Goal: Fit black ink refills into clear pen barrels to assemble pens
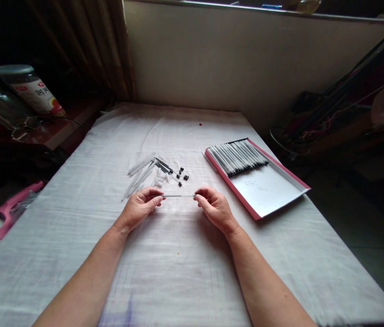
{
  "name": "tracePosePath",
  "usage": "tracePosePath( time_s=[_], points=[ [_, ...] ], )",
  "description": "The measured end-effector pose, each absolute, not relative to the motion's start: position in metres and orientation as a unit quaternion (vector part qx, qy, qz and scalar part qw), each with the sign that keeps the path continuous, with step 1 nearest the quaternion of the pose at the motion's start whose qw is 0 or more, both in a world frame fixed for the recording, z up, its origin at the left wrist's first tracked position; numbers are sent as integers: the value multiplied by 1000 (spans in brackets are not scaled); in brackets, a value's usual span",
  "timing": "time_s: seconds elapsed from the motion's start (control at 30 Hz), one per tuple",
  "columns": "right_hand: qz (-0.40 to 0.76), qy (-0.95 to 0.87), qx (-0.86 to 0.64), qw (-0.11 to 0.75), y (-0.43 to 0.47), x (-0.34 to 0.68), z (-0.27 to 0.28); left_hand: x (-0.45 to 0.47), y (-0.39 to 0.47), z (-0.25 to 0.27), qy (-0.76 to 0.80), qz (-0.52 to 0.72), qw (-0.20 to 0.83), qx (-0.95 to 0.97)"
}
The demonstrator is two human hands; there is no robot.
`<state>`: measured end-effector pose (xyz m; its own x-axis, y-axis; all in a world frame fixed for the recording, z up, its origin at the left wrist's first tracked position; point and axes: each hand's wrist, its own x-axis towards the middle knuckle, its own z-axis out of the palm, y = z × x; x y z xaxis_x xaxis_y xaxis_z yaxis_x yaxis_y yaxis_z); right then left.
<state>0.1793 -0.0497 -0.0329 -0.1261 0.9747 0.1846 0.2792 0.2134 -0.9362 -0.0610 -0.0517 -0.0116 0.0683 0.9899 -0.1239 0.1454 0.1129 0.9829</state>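
A thin pen [178, 195] with a clear barrel lies level between my hands, just above the cloth. My left hand [141, 206] pinches its left end and my right hand [214, 208] pinches its right end; the fingertips hide both ends. Beyond my left hand lie several clear pen barrels [140, 172], dark ink refills [163, 164] and small whitish caps [159, 181]. Small black plugs [186, 177] are scattered to the right of these. A shallow pink-edged box lid [234, 193] sits beyond my right hand, with a row of pens [239, 156] in its far part.
A white cloth covers the table [178, 281]. At the left edge are pink-handled scissors [6, 209]. A side shelf holds a lidded jar [30, 91] and eyeglasses [24, 129]. A wall [195, 59] stands behind the table, with a curtain [89, 45] at left.
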Motion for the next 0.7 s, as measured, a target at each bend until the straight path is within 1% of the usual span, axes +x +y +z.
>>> tracePosePath(
  time_s=[0.13,0.33,0.53,0.7],
  points=[
    [401,-632,-502,433,-50,179,-31,-61,-51,-13,543,416,515,517],
    [395,-641,-487,443,-50,183,-34,-62,-51,-13,545,415,519,512],
    [396,-645,-495,426,-50,184,-33,-61,-52,-12,547,417,523,504],
    [397,-643,-484,441,-50,185,-33,-61,-52,-11,548,419,520,504]
  ],
)
